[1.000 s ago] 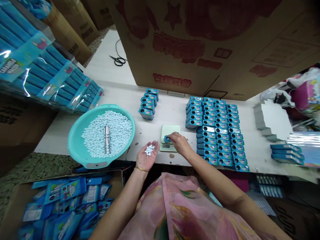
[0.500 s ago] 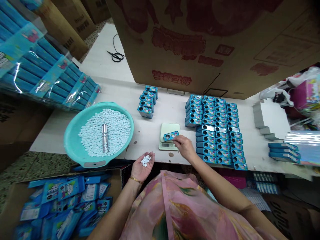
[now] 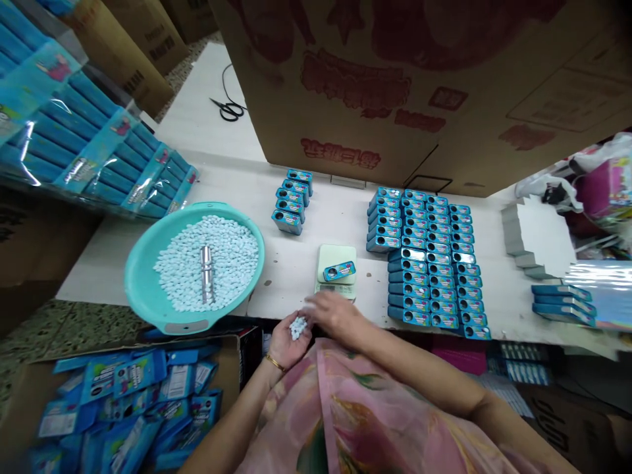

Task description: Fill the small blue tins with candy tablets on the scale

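Observation:
My left hand is cupped palm up at the table's front edge, holding a small heap of pale mints. Just beside it, my right hand reaches over with its fingertips at the palm; they are blurred, so whether they pinch anything is unclear. Behind the hands stands a small pale scale with one blue tin lying on its plate. To the left, a turquoise basin is filled with the same pale pieces, and a shiny metal cylinder lies on them.
Rows of blue tins stand right of the scale, and a short row behind it. A large carton rises at the back. Scissors lie back left. Below left, an open box holds blue packs.
My right hand has let go of the tin on the scale and moved left and nearer to my left palm. My left hand has shifted slightly right and towards me.

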Motion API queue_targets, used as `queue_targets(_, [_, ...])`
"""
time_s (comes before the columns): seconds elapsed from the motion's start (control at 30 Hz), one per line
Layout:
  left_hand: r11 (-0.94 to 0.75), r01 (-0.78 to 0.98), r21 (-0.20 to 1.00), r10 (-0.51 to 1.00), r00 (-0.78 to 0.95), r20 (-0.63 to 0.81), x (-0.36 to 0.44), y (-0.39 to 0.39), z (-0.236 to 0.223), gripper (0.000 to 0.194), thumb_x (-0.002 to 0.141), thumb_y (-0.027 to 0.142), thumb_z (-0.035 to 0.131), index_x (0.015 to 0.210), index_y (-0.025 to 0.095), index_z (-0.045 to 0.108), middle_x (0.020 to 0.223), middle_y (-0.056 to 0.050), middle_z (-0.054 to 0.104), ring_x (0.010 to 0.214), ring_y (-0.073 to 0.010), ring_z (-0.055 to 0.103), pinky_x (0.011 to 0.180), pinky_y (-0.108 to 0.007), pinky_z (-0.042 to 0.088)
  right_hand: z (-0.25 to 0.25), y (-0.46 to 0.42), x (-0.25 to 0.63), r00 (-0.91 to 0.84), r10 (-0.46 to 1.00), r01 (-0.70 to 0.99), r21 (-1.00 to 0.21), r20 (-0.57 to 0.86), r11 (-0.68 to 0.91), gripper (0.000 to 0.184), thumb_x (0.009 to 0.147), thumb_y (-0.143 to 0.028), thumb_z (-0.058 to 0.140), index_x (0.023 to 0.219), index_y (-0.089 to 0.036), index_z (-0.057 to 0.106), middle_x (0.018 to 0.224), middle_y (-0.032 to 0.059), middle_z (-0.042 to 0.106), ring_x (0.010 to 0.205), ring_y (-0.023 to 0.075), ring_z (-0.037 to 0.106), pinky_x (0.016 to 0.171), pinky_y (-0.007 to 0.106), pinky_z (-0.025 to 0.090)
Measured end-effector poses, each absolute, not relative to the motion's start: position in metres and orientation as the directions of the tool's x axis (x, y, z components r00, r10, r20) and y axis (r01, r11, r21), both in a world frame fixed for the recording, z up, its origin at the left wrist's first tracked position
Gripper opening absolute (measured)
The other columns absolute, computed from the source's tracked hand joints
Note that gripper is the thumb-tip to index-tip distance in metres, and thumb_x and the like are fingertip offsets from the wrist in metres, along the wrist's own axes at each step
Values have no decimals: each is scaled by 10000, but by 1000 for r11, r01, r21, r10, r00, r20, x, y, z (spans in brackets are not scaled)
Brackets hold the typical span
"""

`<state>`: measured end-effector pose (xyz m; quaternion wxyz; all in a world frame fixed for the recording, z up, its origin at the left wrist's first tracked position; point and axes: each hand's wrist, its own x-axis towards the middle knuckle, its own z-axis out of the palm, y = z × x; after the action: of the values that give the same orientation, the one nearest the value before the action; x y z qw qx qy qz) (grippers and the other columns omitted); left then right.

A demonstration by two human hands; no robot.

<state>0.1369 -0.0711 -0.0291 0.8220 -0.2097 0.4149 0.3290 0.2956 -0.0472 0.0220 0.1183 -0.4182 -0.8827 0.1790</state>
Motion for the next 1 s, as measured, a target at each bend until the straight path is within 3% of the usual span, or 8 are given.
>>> queue_targets(0.13, [663,-749,-16,418,387,-822,123,-67,-29,170,774,134,391,659,116,514,677,-55,547,531,-78,503,375,-156,347,13,-8,339,-398,912,901,-232,-100,368,349,769,-193,496,1115,-172,460,1067,99,516,969,217,421,798,349,359])
queue_targets(0.2, [643,-766,3,429,358,-830,114,-66,-27,179,778,132,381,660,116,515,671,-53,535,525,-72,487,366,-149,333,11,10,345,-390,909,911,-208,-147,357,316,761,-195,506,1075,-170,482,995,78,538,917,207,431,779,322,369])
queue_targets(0.4, [571,-818,74,468,250,-847,92,-63,-22,216,786,115,356,658,111,530,673,-59,530,525,-71,479,363,-149,338,3,73,289,-388,920,900,-238,-54,366,281,791,-232,468,1065,-168,464,958,81,522,895,201,416,748,292,381])
queue_targets(0.6, [558,-821,118,489,211,-847,87,-59,-17,225,786,107,356,659,109,543,692,-70,542,545,-85,494,381,-167,366,-19,115,249,-330,944,922,-223,-28,316,217,813,-96,379,967,-163,516,1083,82,468,942,186,397,677,272,392])
queue_targets(0.7, [572,-814,98,468,226,-854,86,-59,-20,238,791,105,344,660,108,543,685,-69,540,536,-82,489,379,-164,365,-19,99,295,-300,952,932,-192,66,307,228,813,-110,403,1001,-167,518,1163,83,422,1031,192,339,780,295,347])
queue_targets(0.77, [582,-808,88,444,226,-867,87,-58,-24,246,794,100,336,658,106,542,677,-68,540,528,-79,487,374,-160,363,-17,78,343,-193,971,966,-149,142,213,224,814,-125,414,1003,-158,530,1107,94,458,1003,190,351,806,314,309])
queue_targets(0.87, [607,-791,79,416,231,-880,93,-55,-26,244,791,93,339,653,106,540,670,-68,542,524,-78,489,371,-159,362,-15,49,410,-19,988,996,-85,152,32,226,834,-199,385,828,-122,597,952,111,503,924,184,376,742,320,284])
queue_targets(1.0, [645,-760,72,418,273,-867,107,-48,-23,226,785,96,358,649,105,538,658,-66,547,513,-78,491,359,-158,357,-22,36,452,-51,992,995,-84,119,61,274,811,-284,431,683,-115,605,874,114,505,884,178,382,679,320,259])
